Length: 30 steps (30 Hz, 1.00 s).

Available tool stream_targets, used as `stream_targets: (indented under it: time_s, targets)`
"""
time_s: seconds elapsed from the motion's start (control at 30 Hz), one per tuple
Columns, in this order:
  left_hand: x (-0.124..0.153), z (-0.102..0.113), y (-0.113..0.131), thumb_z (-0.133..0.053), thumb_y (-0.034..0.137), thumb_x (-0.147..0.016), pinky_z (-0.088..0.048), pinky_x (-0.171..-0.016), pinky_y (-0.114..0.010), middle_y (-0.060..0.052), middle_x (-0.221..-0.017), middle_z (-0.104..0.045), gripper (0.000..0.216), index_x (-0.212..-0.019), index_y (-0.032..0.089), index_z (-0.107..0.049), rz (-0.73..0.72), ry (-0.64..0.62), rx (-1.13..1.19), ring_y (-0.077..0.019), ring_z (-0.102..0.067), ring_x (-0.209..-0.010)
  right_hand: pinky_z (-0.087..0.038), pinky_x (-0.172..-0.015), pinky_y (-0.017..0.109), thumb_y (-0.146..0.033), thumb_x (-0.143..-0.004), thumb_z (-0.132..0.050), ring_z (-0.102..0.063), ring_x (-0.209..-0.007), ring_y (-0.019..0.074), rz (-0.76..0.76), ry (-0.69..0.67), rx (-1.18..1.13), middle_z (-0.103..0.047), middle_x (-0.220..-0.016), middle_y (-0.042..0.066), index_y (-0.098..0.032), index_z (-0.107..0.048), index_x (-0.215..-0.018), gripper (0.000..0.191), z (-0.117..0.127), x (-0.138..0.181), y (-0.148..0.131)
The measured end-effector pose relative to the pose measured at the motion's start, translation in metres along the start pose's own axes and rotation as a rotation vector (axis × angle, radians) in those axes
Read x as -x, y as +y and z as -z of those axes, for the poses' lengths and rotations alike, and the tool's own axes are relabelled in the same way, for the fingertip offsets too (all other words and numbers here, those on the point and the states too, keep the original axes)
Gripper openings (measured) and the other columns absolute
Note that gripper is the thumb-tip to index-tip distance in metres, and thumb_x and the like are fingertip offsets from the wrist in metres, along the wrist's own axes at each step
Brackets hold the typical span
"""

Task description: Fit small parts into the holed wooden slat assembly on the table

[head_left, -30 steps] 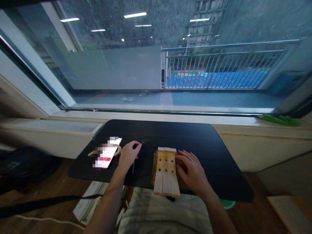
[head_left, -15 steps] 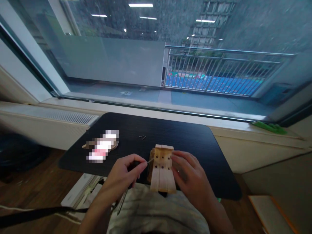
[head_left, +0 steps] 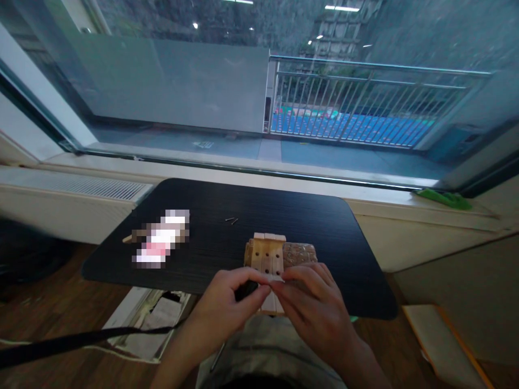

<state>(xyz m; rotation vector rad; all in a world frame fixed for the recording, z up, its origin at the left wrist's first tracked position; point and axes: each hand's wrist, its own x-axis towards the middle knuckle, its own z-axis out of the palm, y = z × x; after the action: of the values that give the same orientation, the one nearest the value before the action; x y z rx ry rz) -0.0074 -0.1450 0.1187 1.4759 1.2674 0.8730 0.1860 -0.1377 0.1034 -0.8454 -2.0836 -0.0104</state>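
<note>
A pale wooden piece (head_left: 268, 248) with rows of round holes lies near the table's front edge. It rests across a rough brown block (head_left: 300, 252) that shows on both sides. Over its front part, the fingertips of both my hands meet in a pinch. My left hand (head_left: 233, 300) is closed, with a black-handled screwdriver (head_left: 218, 357) tucked in the palm, its metal shaft pointing down toward me. My right hand (head_left: 314, 300) is closed too, fingertips against the left ones. A small pale sliver shows between them, too small to name.
Two small screws or nails (head_left: 232, 220) lie farther back on the black table (head_left: 211, 200). A blurred-out item (head_left: 160, 240) with a wooden stick end is at the left. Behind are a window sill and a green cloth (head_left: 444, 198). An open white box (head_left: 150, 319) stands below left.
My left hand has moved right, and my right hand has come off the wooden piece's side to meet it. The thin metal piece in the left fingertips is now mostly hidden. The view has shifted slightly.
</note>
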Motion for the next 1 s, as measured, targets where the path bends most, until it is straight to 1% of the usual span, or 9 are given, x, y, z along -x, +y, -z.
stream_targets:
  time_s: [0.1, 0.2, 0.27, 0.37, 0.47, 0.6, 0.73, 0.8, 1.0]
  targets:
    - [0.002, 0.003, -0.005, -0.066, 0.033, -0.084, -0.038, -0.035, -0.017, 0.002, -0.052, -0.064, 0.018, -0.087, 0.019, -0.077, 0.005, 0.100, 0.086, -0.0089, -0.053, -0.036, -0.050, -0.067, 0.031, -0.014, -0.092, -0.064, -0.061, -0.074, 0.0167, -0.081, 0.036, -0.019, -0.069, -0.081, 0.004, -0.020, -0.073, -0.088, 0.012, 0.005, 0.005, 0.007]
    - [0.002, 0.009, -0.013, -0.066, 0.031, -0.085, -0.044, -0.039, -0.017, 0.002, -0.054, -0.064, 0.017, -0.088, 0.017, -0.075, -0.037, 0.241, 0.257, -0.0094, -0.057, -0.037, -0.053, -0.063, 0.026, -0.011, -0.087, -0.067, -0.065, -0.073, 0.0143, -0.275, 0.131, -0.120, -0.068, -0.083, 0.002, -0.022, -0.073, -0.091, 0.013, 0.008, 0.015, 0.017]
    - [0.000, 0.012, -0.018, -0.066, 0.031, -0.085, -0.043, -0.038, -0.017, 0.003, -0.054, -0.063, 0.016, -0.087, 0.017, -0.073, -0.052, 0.321, 0.381, -0.0095, -0.058, -0.037, -0.054, -0.062, 0.023, -0.011, -0.084, -0.069, -0.067, -0.071, 0.0132, -0.406, 0.157, -0.188, -0.070, -0.084, 0.000, -0.024, -0.072, -0.089, 0.014, 0.007, 0.022, 0.022]
    - [-0.008, 0.015, -0.024, -0.068, 0.031, -0.082, -0.041, -0.036, -0.017, 0.004, -0.052, -0.061, 0.016, -0.083, 0.016, -0.071, -0.022, 0.441, 0.495, -0.0093, -0.056, -0.035, -0.057, -0.063, 0.024, -0.014, -0.082, -0.069, -0.071, -0.071, 0.0147, -0.555, 0.118, -0.320, -0.075, -0.081, 0.000, -0.025, -0.072, -0.083, 0.011, 0.003, 0.026, 0.024]
    - [-0.019, 0.017, -0.034, -0.072, 0.031, -0.077, -0.039, -0.035, -0.016, 0.005, -0.052, -0.060, 0.017, -0.081, 0.014, -0.069, -0.017, 0.539, 0.512, -0.0084, -0.054, -0.035, -0.058, -0.062, 0.024, -0.016, -0.080, -0.068, -0.073, -0.070, 0.0161, -0.654, -0.013, -0.460, -0.078, -0.079, 0.000, -0.024, -0.072, -0.081, 0.009, -0.002, 0.023, 0.023]
    - [-0.028, 0.020, -0.054, -0.071, 0.035, -0.078, -0.036, -0.035, -0.016, 0.005, -0.052, -0.059, 0.022, -0.083, 0.014, -0.068, 0.039, 0.645, 0.478, -0.0074, -0.051, -0.036, -0.058, -0.065, 0.025, -0.017, -0.077, -0.066, -0.073, -0.076, 0.0165, -0.637, -0.028, -0.478, -0.076, -0.083, 0.002, -0.023, -0.071, -0.076, 0.008, -0.004, 0.016, 0.024]
    - [-0.032, 0.022, -0.073, -0.067, 0.036, -0.082, -0.040, -0.041, -0.017, 0.005, -0.055, -0.059, 0.021, -0.086, 0.015, -0.069, 0.054, 0.695, 0.356, -0.0071, -0.052, -0.039, -0.051, -0.053, 0.022, -0.018, -0.079, -0.064, -0.065, -0.057, 0.0130, -0.702, -0.140, -0.438, -0.071, -0.067, -0.001, -0.022, -0.071, -0.077, 0.008, -0.008, 0.018, 0.026]
    - [-0.032, 0.022, -0.079, -0.066, 0.034, -0.084, -0.040, -0.042, -0.017, 0.005, -0.055, -0.060, 0.020, -0.086, 0.015, -0.070, 0.067, 0.687, 0.291, -0.0072, -0.053, -0.040, -0.049, -0.052, 0.023, -0.019, -0.079, -0.064, -0.063, -0.056, 0.0131, -0.721, -0.204, -0.431, -0.069, -0.065, -0.001, -0.022, -0.071, -0.079, 0.008, -0.010, 0.020, 0.027]
    - [-0.029, 0.020, -0.079, -0.065, 0.034, -0.083, -0.038, -0.040, -0.018, 0.005, -0.056, -0.060, 0.020, -0.087, 0.015, -0.070, 0.075, 0.639, 0.286, -0.0075, -0.052, -0.039, -0.052, -0.071, 0.033, -0.017, -0.080, -0.064, -0.065, -0.081, 0.0198, -0.610, -0.197, -0.289, -0.070, -0.083, 0.004, -0.022, -0.069, -0.077, 0.007, -0.016, 0.022, 0.030]
